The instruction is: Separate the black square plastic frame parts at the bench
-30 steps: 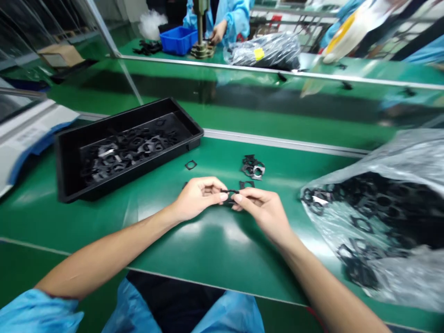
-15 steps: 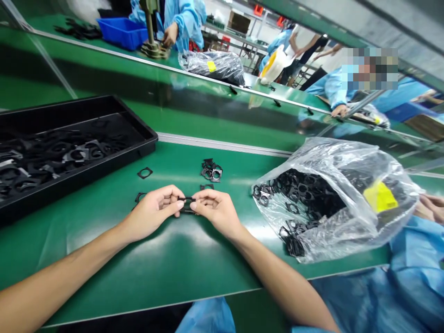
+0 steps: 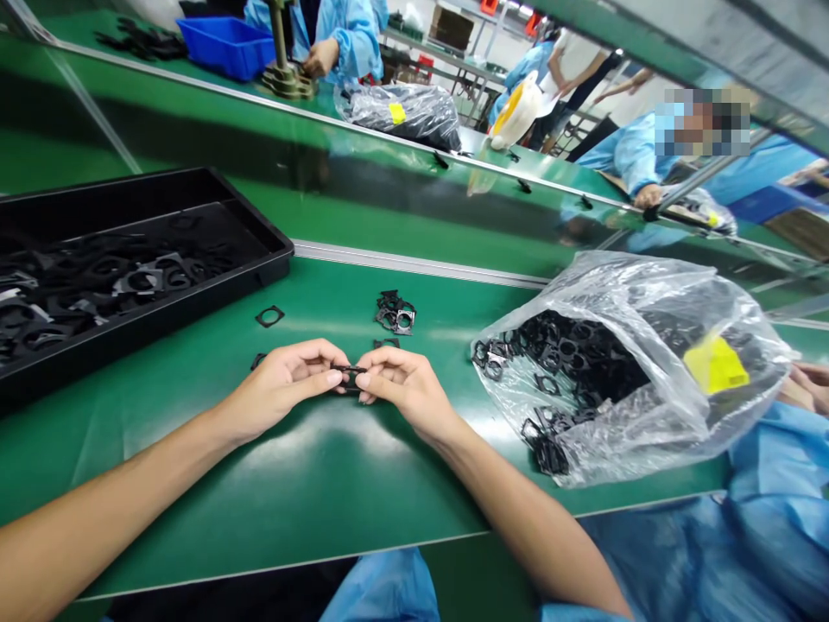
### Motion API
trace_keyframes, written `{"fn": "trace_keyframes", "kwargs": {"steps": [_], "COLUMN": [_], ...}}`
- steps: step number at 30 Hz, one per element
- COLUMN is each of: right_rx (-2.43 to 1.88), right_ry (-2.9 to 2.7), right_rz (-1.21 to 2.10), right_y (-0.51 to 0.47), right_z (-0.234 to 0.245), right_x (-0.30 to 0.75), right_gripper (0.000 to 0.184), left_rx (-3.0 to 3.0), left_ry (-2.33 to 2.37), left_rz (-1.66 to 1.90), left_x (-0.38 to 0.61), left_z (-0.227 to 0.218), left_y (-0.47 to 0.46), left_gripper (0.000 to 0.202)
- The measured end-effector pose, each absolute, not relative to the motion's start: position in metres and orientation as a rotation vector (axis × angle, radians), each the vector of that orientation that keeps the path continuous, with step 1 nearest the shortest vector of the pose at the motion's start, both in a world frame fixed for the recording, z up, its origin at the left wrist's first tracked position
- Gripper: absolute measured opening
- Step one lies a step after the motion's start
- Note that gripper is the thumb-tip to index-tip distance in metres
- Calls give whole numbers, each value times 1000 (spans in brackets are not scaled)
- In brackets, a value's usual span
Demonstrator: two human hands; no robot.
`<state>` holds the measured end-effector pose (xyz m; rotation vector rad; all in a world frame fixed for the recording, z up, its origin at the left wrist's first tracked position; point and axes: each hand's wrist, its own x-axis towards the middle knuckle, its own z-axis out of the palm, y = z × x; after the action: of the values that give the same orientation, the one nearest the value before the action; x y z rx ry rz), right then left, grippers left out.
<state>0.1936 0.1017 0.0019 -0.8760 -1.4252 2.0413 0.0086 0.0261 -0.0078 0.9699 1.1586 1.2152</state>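
Left hand (image 3: 278,386) and right hand (image 3: 408,393) are pinching a small black square frame (image 3: 348,376) between them, the grip pressed together from both sides, just above the middle of a green table (image 3: 259,501). Right past the hands there's a little heap of the same frames (image 3: 395,313), with a loose frame (image 3: 269,316) sitting off to the left and another (image 3: 387,343) just beyond the fingertips. Over on the left, a black tray (image 3: 161,333) is loaded with them. On the right, a clear plastic bag (image 3: 673,294) lies open with plenty more, plus a yellow label (image 3: 716,364). A co-worker's hand (image 3: 809,384) pokes in at the right edge, and someone in a blue gown (image 3: 343,43) works across the far side.
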Motion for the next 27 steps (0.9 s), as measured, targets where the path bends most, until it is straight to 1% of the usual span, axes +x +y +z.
{"fn": "trace_keyframes", "kwargs": {"steps": [3, 9, 14, 20, 27], "right_rx": [-873, -946, -945, -935, -971], "right_ry": [-1403, -1426, -1519, -1563, -1460], "right_rz": [2036, 1912, 1856, 1841, 1892], "right_y": [102, 103, 103, 103, 102], "right_z": [3, 1, 0, -2, 0], "right_x": [193, 191, 192, 192, 193], "right_gripper": [37, 35, 32, 29, 39], "left_rx": [938, 965, 985, 993, 986], "left_ry": [1162, 1354, 1376, 1353, 1285], "left_rz": [1214, 1264, 1284, 1226, 1185], "left_x": [9, 12, 13, 13, 13], "left_z": [-8, -11, -8, -9, -10], "left_y": [26, 26, 26, 27, 27], "left_gripper": [24, 29, 31, 33, 36]}}
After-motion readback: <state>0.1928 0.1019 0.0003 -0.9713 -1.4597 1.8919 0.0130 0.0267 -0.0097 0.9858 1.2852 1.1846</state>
